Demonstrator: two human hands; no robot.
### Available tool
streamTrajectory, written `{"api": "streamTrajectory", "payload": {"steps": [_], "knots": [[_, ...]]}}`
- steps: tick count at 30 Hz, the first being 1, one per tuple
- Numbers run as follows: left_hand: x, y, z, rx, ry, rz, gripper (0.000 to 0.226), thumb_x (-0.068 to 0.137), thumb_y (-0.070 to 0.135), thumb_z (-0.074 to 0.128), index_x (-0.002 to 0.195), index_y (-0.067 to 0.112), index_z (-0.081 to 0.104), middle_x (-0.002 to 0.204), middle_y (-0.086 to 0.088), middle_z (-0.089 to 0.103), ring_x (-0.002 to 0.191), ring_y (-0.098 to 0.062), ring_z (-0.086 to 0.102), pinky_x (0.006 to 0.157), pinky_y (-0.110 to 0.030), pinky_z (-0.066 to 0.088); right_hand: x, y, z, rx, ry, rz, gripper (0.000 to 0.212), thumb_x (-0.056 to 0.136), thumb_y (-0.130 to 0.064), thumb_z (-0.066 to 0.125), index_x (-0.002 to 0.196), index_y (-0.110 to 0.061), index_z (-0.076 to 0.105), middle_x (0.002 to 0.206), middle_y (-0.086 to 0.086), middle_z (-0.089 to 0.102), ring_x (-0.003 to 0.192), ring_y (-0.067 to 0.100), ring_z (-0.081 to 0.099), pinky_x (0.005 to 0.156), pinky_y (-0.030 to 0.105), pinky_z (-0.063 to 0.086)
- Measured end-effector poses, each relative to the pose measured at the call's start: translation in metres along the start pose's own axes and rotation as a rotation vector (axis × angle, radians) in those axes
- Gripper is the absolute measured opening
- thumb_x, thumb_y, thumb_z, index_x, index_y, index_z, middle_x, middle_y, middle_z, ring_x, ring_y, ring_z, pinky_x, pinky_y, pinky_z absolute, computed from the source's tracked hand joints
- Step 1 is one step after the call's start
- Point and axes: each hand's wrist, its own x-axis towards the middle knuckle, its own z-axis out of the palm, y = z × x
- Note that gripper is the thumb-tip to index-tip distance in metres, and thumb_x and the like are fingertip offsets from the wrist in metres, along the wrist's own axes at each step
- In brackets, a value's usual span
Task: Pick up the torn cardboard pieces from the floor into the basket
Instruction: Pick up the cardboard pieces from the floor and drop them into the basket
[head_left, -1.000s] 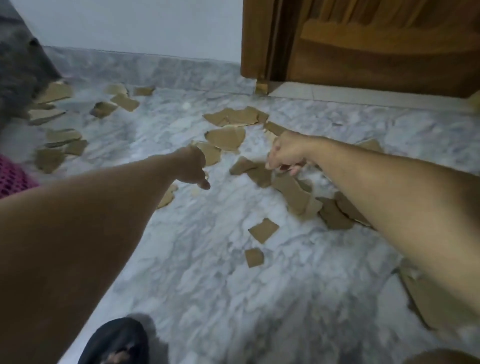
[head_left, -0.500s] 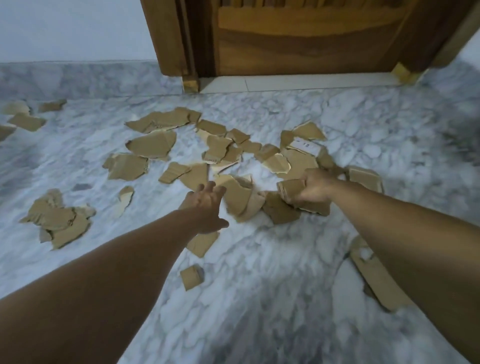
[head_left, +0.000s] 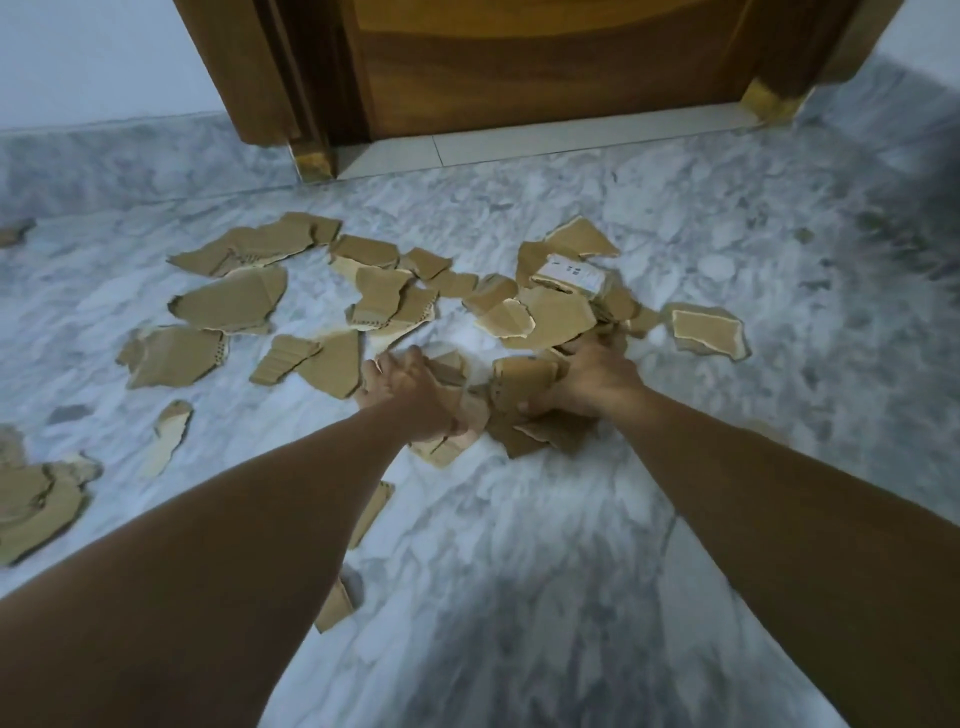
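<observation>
Torn cardboard pieces (head_left: 550, 317) lie scattered flat across the marble floor (head_left: 519, 597), thickest in a loose heap just ahead of you, below a wooden door (head_left: 545, 78). More scraps sit apart to the far left, and a few small ones lie near your left forearm.

Your right hand (head_left: 592, 384) is down in the near edge of the heap, its fingers curled round a bunch of several overlapping pieces (head_left: 524, 379), with the thumb side pressing them together. Your left hand (head_left: 410, 395) is just beside it, fingers curled over another crumpled piece (head_left: 447, 364) that touches the floor. The two hands work toward each other, which reads as gathering many scraps into one handful rather than lifting them singly.

One piece farther back carries a white printed label (head_left: 571, 273). Another lone piece (head_left: 709, 330) rests apart to the right of the heap.

The basket is out of view, so you will likely have to turn to find it. Most of the pieces are on the floor, so the task looks early.
</observation>
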Motion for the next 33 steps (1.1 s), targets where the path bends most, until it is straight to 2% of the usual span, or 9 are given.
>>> {"api": "streamTrajectory", "payload": {"steps": [6,11,16,19,24,26,28,31,33], "knots": [[0.002,-0.007,-0.008,0.105,-0.100,-0.078,0.139,0.027,0.079,0.077,0.140,0.015,0.026,0.133,-0.012,0.029,0.130,-0.033,0.026,0.107,-0.046,0.033,0.001,-0.014,0.002,0.055,-0.124,-0.062,0.081,0.043,-0.044,0.094,0.112,-0.015,0.063,0.108,0.003,0.067,0.093,0.022,0.064,0.075,0.029,0.052],[-0.010,-0.011,-0.009,0.142,0.005,-0.144,0.134,0.029,0.080,0.076,0.137,0.017,0.027,0.128,-0.008,0.037,0.122,-0.027,0.030,0.099,-0.039,0.031,-0.020,-0.027,0.016,-0.076,-0.137,-0.106,0.091,0.032,-0.055,0.091,0.110,-0.017,0.063,0.113,0.002,0.063,0.100,0.023,0.062,0.082,0.031,0.053],[-0.012,-0.015,-0.015,-0.040,0.067,-0.038,0.090,0.056,0.050,0.086,0.126,0.010,0.045,0.119,-0.005,0.055,0.112,-0.020,0.052,0.091,-0.031,0.050,-0.040,-0.029,0.015,0.079,-0.150,-0.120,0.095,0.049,-0.035,0.095,0.127,-0.016,0.045,0.119,0.002,0.056,0.105,0.024,0.056,0.083,0.032,0.049],[-0.010,-0.022,-0.026,-0.165,-0.018,-0.013,0.067,0.058,0.037,0.087,0.112,0.010,0.058,0.099,-0.002,0.065,0.091,-0.015,0.065,0.080,-0.026,0.056,-0.045,-0.025,0.000,0.196,-0.179,-0.143,0.072,0.054,-0.024,0.095,0.114,-0.013,0.056,0.112,0.000,0.061,0.096,0.019,0.058,0.067,0.024,0.046],[-0.016,-0.020,-0.040,-0.344,-0.092,0.124,0.031,0.070,0.015,0.080,0.097,0.007,0.067,0.069,0.004,0.053,0.075,-0.019,0.054,0.071,-0.028,0.046,-0.051,0.013,-0.047,0.240,-0.175,-0.053,0.041,0.059,-0.024,0.092,0.089,-0.022,0.065,0.090,-0.001,0.067,0.081,0.018,0.064,0.059,0.025,0.054],[-0.017,-0.009,-0.040,-0.366,-0.116,0.165,0.026,0.073,0.013,0.078,0.096,0.007,0.066,0.070,0.004,0.054,0.071,-0.018,0.055,0.073,-0.028,0.047,-0.049,0.039,-0.069,0.246,-0.126,0.073,0.057,0.056,-0.026,0.094,0.103,-0.015,0.065,0.099,0.007,0.068,0.086,0.026,0.066,0.073,0.039,0.060],[-0.017,0.004,-0.036,-0.345,-0.146,0.188,0.039,0.074,0.018,0.077,0.109,0.003,0.066,0.087,-0.003,0.061,0.089,-0.023,0.060,0.086,-0.031,0.049,-0.053,0.067,-0.090,0.243,-0.114,0.176,0.065,0.056,-0.023,0.094,0.110,-0.008,0.062,0.105,0.013,0.067,0.091,0.031,0.067,0.083,0.048,0.058],[-0.024,0.024,-0.025,-0.247,-0.149,0.171,0.065,0.073,0.029,0.079,0.131,0.013,0.056,0.141,-0.015,0.040,0.132,-0.030,0.039,0.106,-0.033,0.039,-0.067,0.107,-0.107,0.131,-0.180,0.268,0.066,0.061,-0.021,0.091,0.116,-0.005,0.059,0.110,0.015,0.062,0.090,0.031,0.062,0.083,0.045,0.057],[-0.029,0.035,-0.015,-0.263,-0.173,0.155,0.072,0.056,0.036,0.083,0.122,0.016,0.063,0.139,-0.013,0.043,0.125,-0.028,0.044,0.097,-0.033,0.047,-0.078,0.128,-0.107,0.045,-0.220,0.297,0.069,0.064,-0.021,0.090,0.122,-0.004,0.056,0.119,0.015,0.057,0.092,0.029,0.059,0.077,0.039,0.054]]}}
